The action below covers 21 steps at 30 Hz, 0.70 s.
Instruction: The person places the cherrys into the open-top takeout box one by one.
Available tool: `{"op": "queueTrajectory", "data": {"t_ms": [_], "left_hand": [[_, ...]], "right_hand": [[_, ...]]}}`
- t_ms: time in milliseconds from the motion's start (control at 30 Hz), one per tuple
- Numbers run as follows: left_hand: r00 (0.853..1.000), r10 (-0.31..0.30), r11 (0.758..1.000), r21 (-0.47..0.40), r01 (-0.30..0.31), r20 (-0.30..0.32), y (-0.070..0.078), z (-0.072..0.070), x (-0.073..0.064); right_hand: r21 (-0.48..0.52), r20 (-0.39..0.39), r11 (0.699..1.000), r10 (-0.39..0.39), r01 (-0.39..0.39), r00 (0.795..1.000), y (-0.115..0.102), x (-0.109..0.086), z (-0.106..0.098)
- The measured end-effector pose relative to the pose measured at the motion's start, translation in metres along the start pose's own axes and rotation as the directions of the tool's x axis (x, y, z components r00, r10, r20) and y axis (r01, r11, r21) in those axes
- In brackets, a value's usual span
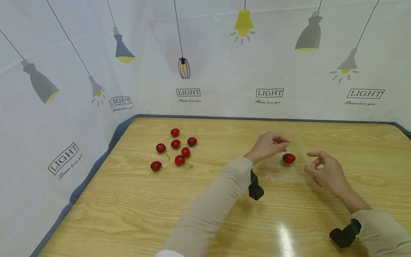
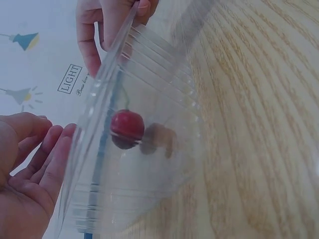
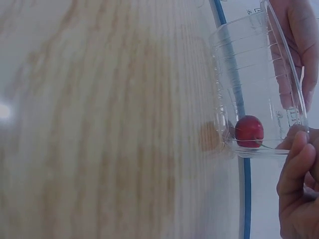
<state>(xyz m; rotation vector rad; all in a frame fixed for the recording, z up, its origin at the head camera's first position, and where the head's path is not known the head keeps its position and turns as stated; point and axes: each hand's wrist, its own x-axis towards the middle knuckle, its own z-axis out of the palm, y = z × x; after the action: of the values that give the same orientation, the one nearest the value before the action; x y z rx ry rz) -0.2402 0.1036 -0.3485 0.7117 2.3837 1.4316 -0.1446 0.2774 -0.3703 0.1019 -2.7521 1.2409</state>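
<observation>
A clear plastic box (image 1: 282,173) with ribbed walls rests on the table at the right. Inside it lies one red cherry (image 1: 289,158), its thin stem visible in the right wrist view beside the fruit (image 3: 248,131). My right hand (image 1: 327,171) pinches the box's right rim between thumb and fingers; the right wrist view shows this grip (image 3: 299,184) at the corner. Over the left part of the box hovers my left hand (image 1: 268,146), fingers loosely bent and holding nothing. In the left wrist view that hand (image 2: 32,172) is right beside the box's rim.
Several red cherries with stems, among them one dark cherry (image 1: 156,166), lie scattered on the left of the wooden table (image 1: 128,203). A white cloth (image 1: 218,82) printed with lamps stands behind and to the left. Black wrist cameras (image 1: 255,187) hang under both sleeves.
</observation>
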Motion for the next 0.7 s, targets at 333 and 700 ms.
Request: {"op": "queueTrajectory", "data": {"t_ms": [333, 700], "left_hand": [[0.997, 0.070, 0.989, -0.128, -0.072, -0.021, -0.001, -0.009, -0.005], [0.996, 0.086, 0.977, -0.197, -0.087, -0.014, -0.004, -0.024, -0.016]], "right_hand": [[0.031, -0.001, 0.999, 0.028, -0.027, 1.000, 0.001, 0.000, 0.002], [0.053, -0.004, 0.998, 0.033, -0.033, 0.999, 0.004, 0.000, 0.002]]}}
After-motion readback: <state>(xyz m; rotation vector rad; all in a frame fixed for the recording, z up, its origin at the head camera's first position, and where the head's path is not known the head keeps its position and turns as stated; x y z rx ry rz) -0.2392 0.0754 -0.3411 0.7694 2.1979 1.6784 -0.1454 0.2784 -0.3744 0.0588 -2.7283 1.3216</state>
